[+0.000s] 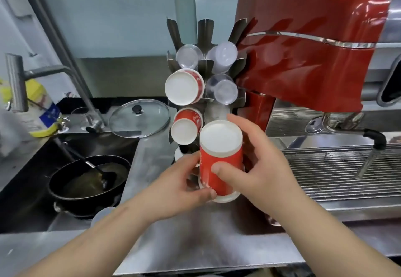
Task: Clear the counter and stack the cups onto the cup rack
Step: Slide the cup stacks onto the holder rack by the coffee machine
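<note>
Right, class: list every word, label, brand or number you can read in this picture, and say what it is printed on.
No text here can be read.
Red paper cup held in both hands: white print, hidden by fingers.
Red cups in the cup rack: white markings, blurred.
Yellow and blue bottle by the tap: label too blurred.

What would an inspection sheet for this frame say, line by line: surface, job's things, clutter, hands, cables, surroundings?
Surface: steel counter, bare and reflective in front of the rack.
Job's things: red paper cup stack held bottom-up before the cup rack; rack slots hold red cups and clear plastic cups.
Clutter: glass pot lid beside the rack; black pan with a ladle in the sink.
Hands: left hand and right hand both grip the stack.
Cables: nothing seen.
Surroundings: red espresso machine on the right, faucet on the left.
</note>
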The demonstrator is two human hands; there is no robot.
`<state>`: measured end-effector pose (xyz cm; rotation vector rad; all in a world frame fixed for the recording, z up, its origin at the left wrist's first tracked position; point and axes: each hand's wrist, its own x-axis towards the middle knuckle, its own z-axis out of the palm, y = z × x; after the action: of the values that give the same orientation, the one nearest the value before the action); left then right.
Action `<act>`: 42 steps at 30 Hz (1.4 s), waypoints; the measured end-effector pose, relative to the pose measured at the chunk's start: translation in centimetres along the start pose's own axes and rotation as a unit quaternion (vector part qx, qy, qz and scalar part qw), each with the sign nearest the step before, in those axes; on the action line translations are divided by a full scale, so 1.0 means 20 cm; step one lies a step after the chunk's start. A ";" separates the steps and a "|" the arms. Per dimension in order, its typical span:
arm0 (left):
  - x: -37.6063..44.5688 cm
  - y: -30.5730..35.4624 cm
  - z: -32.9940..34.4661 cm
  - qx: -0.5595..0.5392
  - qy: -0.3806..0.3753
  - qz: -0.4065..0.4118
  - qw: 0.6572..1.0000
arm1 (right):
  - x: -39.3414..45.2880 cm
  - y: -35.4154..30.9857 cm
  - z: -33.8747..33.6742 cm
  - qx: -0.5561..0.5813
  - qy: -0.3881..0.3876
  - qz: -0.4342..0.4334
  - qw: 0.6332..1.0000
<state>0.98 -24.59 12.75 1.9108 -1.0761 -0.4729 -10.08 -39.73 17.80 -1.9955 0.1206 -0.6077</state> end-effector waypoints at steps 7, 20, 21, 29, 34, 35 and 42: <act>-0.04 0.07 -0.15 0.028 0.091 0.088 0.992 | 0.05 -0.13 0.03 0.019 -0.015 -0.121 0.992; 0.09 -0.06 -0.32 0.124 0.065 0.130 0.982 | 0.10 -0.09 0.13 -0.039 -0.025 -0.215 0.976; 0.07 -0.04 -0.34 0.133 0.077 0.143 0.978 | 0.10 -0.08 0.14 -0.033 -0.023 -0.212 0.977; 0.06 -0.08 -0.44 0.162 0.064 0.181 0.968 | 0.15 -0.04 0.25 -0.087 -0.030 -0.217 0.972; 0.08 -0.14 -0.47 0.157 0.042 0.183 0.970 | 0.17 -0.01 0.30 -0.102 -0.024 -0.199 0.974; 0.09 -0.14 -0.47 0.154 0.036 0.183 0.970 | 0.17 0.00 0.30 -0.105 -0.023 -0.196 0.975; 0.13 -0.19 -0.48 0.155 0.023 0.174 0.972 | 0.18 0.09 0.32 -0.136 0.005 -0.165 0.977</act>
<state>10.67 -21.04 15.12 1.9272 -1.4876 -0.0644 -3.66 -36.69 15.16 -2.3007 -0.1332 -0.8496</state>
